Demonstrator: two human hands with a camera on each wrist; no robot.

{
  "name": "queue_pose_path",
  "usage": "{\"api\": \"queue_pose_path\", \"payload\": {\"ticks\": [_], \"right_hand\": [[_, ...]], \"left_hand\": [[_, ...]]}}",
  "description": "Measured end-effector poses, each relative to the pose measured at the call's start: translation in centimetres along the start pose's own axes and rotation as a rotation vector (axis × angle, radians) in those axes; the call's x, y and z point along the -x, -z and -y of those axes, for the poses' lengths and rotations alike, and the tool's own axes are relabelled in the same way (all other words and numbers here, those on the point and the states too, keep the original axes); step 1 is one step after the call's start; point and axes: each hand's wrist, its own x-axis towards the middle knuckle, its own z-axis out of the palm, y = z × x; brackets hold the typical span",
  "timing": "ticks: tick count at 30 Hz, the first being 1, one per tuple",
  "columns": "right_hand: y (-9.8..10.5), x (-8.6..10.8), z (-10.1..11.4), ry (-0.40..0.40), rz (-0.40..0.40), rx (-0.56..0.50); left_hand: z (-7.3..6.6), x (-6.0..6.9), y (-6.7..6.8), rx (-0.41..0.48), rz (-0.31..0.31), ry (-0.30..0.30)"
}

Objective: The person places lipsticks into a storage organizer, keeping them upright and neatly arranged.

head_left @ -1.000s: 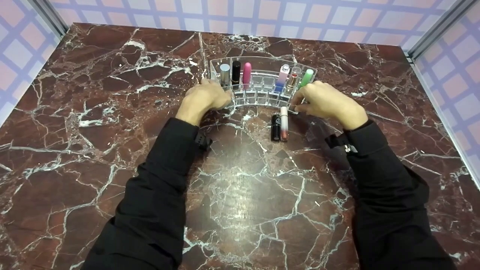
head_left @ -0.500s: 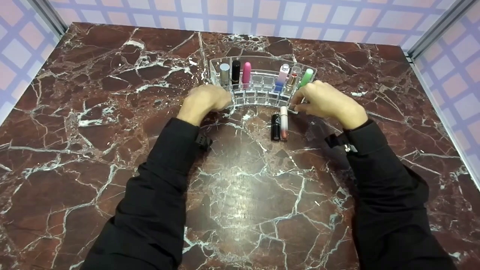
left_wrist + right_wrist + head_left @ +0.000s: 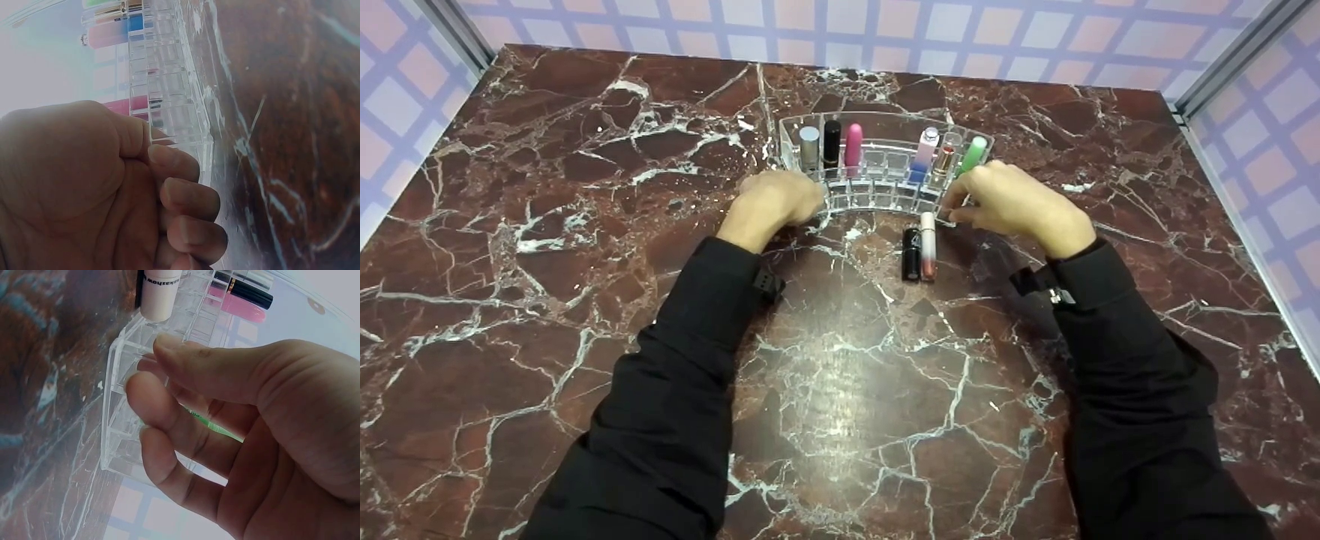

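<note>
A clear, curved, tiered lipstick organizer (image 3: 873, 199) stands at the back centre of the table in the head view. My left hand (image 3: 777, 199) holds its left front end. In the left wrist view, the thumb lies at the plastic edge, with the other fingers (image 3: 191, 194) curled beside the corner. My right hand (image 3: 1011, 201) holds the right front end, with thumb (image 3: 183, 360) and curled fingers (image 3: 152, 402) at the corner. Where the fingertips meet the plastic is partly hidden. Just before the organizer lie a black lipstick (image 3: 911, 255) and a white-to-coral lip gloss tube (image 3: 928, 251).
The back tier carries a silver tube (image 3: 809, 148), a black tube (image 3: 832, 142), a pink tube (image 3: 853, 148), a pink-blue tube (image 3: 925, 154), a red lipstick (image 3: 946, 161) and a green tube (image 3: 974, 152). Checked panels (image 3: 840, 34) border the marbled table (image 3: 585, 187).
The left fingers have drawn back from the organizer's left side toward its front corner. The right hand, the organizer and the loose tubes look unmoved.
</note>
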Motion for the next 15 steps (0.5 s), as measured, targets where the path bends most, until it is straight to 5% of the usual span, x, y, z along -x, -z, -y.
{"api": "queue_pose_path", "payload": {"ticks": [15], "right_hand": [[0.02, 0.14, -0.03, 0.006, -0.010, -0.002]], "left_hand": [[-0.19, 0.05, -0.04, -0.014, -0.004, 0.027]]}}
